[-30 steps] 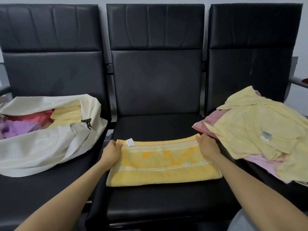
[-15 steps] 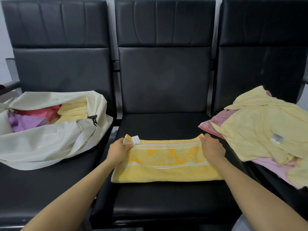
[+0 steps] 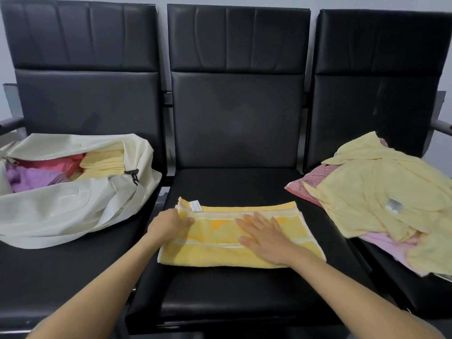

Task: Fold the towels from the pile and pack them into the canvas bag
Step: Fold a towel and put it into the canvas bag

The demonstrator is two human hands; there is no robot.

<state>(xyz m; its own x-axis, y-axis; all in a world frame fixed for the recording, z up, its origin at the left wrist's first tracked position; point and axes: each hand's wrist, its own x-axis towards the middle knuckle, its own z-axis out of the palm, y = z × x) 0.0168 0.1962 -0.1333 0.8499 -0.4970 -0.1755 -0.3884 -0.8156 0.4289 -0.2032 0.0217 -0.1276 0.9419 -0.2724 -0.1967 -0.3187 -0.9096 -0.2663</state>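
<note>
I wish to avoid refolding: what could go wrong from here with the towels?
1. The layers of the folded yellow patterned towel lie uneven at the corner that the left hand grips; the right hand only presses flat, so the next fold may come out crooked.
2. The loose pile of pale yellow and pink towels is tangled; pulling one out might drag others off the black right seat.

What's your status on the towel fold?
Left hand pinches left end of yellow patterned terry towel; right hand flat on it. Towel folded on middle black seat. Cream canvas bag open, left seat. Nothing blocking.
</note>
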